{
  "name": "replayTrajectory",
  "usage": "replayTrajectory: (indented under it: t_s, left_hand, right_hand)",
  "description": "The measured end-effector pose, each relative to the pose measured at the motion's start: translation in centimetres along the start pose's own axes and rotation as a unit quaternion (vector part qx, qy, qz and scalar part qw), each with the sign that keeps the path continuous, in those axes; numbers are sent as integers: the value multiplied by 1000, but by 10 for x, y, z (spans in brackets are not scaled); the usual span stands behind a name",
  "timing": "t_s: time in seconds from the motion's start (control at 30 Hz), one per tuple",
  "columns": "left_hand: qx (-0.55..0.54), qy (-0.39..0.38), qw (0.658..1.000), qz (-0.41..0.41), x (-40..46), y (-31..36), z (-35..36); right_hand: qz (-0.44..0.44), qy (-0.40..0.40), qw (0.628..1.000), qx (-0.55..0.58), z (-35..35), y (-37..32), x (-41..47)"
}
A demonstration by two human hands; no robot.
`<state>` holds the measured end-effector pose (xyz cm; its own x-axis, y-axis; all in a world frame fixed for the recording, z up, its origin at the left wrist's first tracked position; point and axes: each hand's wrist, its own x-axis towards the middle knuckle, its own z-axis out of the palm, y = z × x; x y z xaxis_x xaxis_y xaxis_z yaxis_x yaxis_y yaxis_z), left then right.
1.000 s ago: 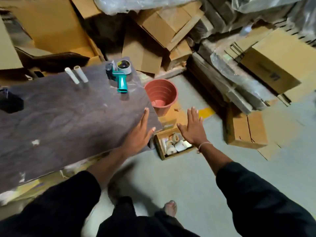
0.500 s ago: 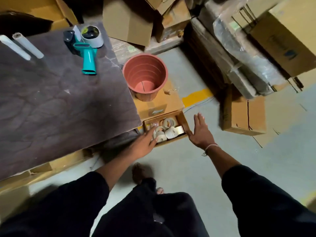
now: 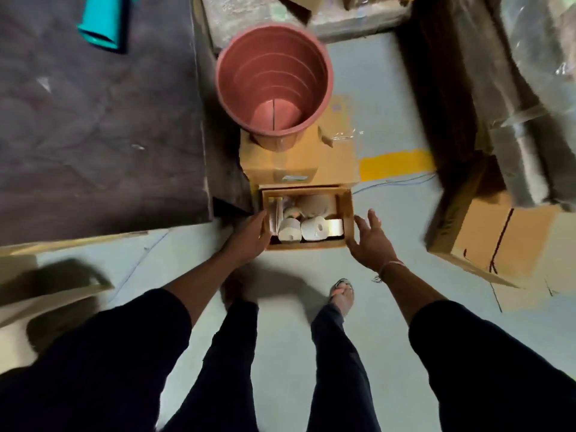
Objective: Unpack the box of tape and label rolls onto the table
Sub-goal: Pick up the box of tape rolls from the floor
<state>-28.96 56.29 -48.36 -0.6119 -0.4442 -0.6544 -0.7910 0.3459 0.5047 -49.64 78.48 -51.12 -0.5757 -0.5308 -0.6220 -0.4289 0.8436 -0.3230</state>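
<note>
The small open cardboard box (image 3: 346, 213) is seen on the grey floor (image 3: 389, 307), just off the near right corner of the dark table (image 3: 93, 135) and directly in front of the person's feet; several pale rolls (image 3: 314, 228) are packed inside it, two of them lying with their cores visible along its near edge, the rest being too dim to be told apart. The left hand (image 3: 249, 236) is laid against the box's left wall, fingers extended along the cardboard; whether the thumb is hooked over the rim cannot be told. The right hand (image 3: 371, 241) is held spread just beside the box's right wall, fingers straight and apart, nothing grasped; contact with the cardboard is not clearly shown. A thin band (image 3: 391, 265) is worn at the right wrist. Behind the small box a closed carton (image 3: 299, 163) is set against the table's right edge, and a terracotta-coloured plastic pot (image 3: 272, 85) is stood upright on it. The teal handle (image 3: 101, 23) of a tool is seen at the far edge of the tabletop, cut off by the frame. Another carton (image 3: 498, 235) lies to the right on the floor, beyond a yellow floor mark (image 3: 396, 165).
</note>
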Motion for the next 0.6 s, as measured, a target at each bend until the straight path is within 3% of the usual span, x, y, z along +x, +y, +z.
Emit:
replayTrajectory:
  t_s: [0.2, 0.47, 0.6]
  left_hand:
    - [-17, 33, 999, -39, 63, -15, 69]
    - [8, 13, 993, -120, 183, -77, 153]
    - [20, 57, 993, -102, 230, -109, 186]
  right_hand:
    - [-19, -42, 997, -57, 34, 67, 88]
    - [-8, -68, 995, -76, 110, 131, 205]
    - [-13, -87, 995, -55, 152, 144, 253]
